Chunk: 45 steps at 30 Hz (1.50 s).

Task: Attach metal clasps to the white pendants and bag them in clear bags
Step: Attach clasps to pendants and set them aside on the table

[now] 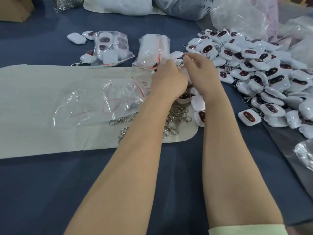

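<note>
A clear bag [152,48] with a red zip line lies at mid-table, stuffed with white pendants. My left hand [167,80] grips its mouth; the fingertips are hidden behind the hand. My right hand [199,67] is just to the right, its curled fingers pinching a white pendant [177,54] at the bag's opening. A big pile of white pendants [254,65] with dark oval faces spreads to the right. Loose metal clasps [177,114] lie under my forearms, beside a few more pendants [198,102]. Empty clear bags [101,100] lie to the left.
A second filled bag [111,46] and loose pendants [76,38] lie at the back left. A pale sheet [42,99] covers the blue tablecloth's left side. Large plastic sacks [118,4], a heap of clasps [66,4] and a cardboard box [13,7] line the far edge.
</note>
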Each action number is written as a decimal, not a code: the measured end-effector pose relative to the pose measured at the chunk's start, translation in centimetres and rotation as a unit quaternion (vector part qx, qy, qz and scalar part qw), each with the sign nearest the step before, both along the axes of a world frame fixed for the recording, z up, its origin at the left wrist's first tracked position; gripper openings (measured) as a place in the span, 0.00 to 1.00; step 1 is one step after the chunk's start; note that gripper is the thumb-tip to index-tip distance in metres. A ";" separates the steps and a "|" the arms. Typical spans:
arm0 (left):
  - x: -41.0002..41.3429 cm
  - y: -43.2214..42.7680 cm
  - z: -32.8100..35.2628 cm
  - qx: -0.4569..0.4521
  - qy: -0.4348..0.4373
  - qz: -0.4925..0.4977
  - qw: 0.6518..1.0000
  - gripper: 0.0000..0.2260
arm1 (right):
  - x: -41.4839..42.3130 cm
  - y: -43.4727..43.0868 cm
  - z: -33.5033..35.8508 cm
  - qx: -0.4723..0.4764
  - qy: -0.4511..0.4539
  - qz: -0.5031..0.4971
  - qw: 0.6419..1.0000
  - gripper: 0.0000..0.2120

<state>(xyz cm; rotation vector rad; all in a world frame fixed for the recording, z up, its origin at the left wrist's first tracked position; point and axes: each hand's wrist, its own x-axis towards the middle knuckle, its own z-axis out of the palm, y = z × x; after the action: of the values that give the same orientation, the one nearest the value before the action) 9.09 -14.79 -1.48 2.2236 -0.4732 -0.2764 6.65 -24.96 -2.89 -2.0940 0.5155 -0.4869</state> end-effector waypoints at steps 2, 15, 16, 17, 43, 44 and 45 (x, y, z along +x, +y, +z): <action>0.0 -0.1 -0.2 0.000 -0.003 0.000 1.000 0.17 | 0.0 0.0 0.1 0.036 -0.047 -0.048 0.997 0.15; 1.4 2.3 0.3 -0.078 -0.001 0.076 0.994 0.16 | 1.2 2.0 -0.7 -0.141 0.123 0.015 0.982 0.15; 1.5 2.7 0.4 -0.098 -0.002 0.088 0.991 0.16 | 1.4 2.7 -0.6 -0.132 0.115 0.043 0.983 0.16; 1.6 3.0 0.7 -0.115 -0.002 0.099 0.988 0.16 | 1.5 3.3 -0.6 -0.110 0.104 0.074 0.986 0.17; 3.2 8.7 -2.3 -0.166 -0.014 0.181 0.969 0.11 | 3.1 10.0 -0.1 -0.161 0.112 0.069 0.978 0.12; 3.2 8.8 -2.4 -0.134 -0.049 0.185 0.972 0.12 | 3.1 9.9 -0.2 -0.160 0.113 0.072 0.978 0.13; 3.1 8.8 -2.5 -0.101 -0.090 0.186 0.973 0.13 | 3.2 9.9 -0.3 -0.166 0.118 0.072 0.976 0.14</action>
<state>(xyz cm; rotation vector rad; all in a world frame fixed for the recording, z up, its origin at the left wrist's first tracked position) 12.19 -5.94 -4.02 2.0934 -0.1609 0.1658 9.81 -15.10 -3.17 -2.5088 0.4344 -0.2532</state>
